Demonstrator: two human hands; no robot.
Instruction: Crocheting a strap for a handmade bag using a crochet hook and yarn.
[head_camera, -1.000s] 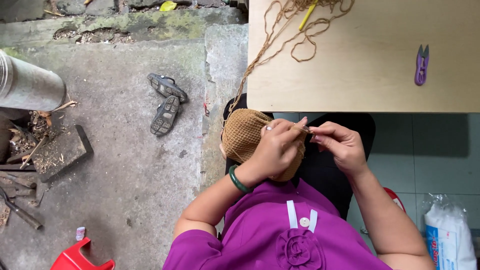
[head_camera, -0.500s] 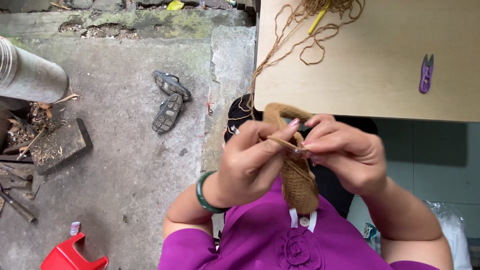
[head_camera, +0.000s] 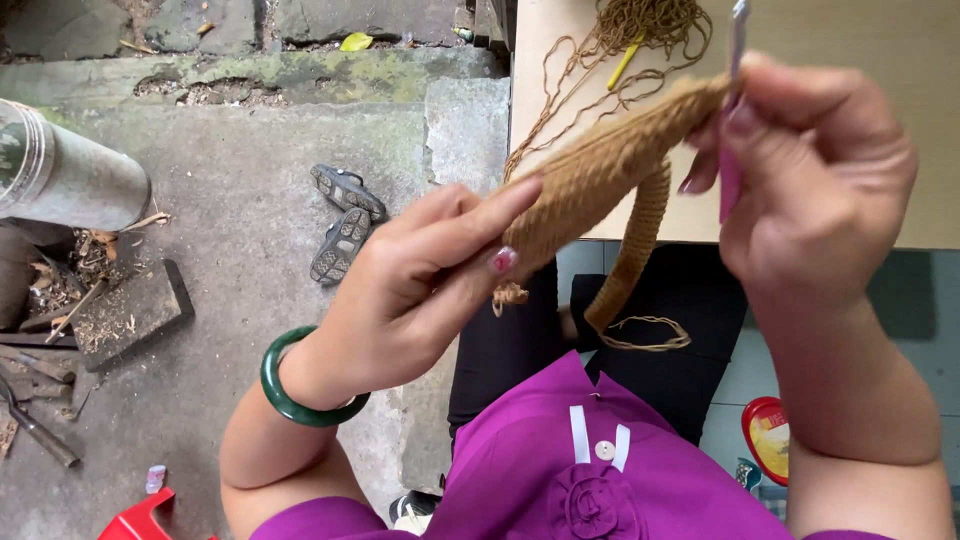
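Observation:
A tan crocheted piece (head_camera: 600, 175) is held up close to the camera, stretched flat and slanting up to the right, with a crocheted strap (head_camera: 632, 258) hanging below it. My left hand (head_camera: 420, 285) pinches its lower left end between thumb and fingers; a green bangle (head_camera: 290, 395) circles that wrist. My right hand (head_camera: 810, 170) grips the upper right end together with a pink-handled crochet hook (head_camera: 732, 150). Tan yarn (head_camera: 640, 30) trails back to a loose pile on the beige table (head_camera: 880, 50).
A yellow tool (head_camera: 622, 65) lies in the yarn pile. A pair of dark sandals (head_camera: 340, 220) sits on the concrete floor. A metal cylinder (head_camera: 60, 170) and wood scraps (head_camera: 110, 310) lie at the left. A red container (head_camera: 768, 435) stands at the lower right.
Both hands have lifted the crocheted piece up toward the camera and stretched it out flat; it was bunched nearer my lap before.

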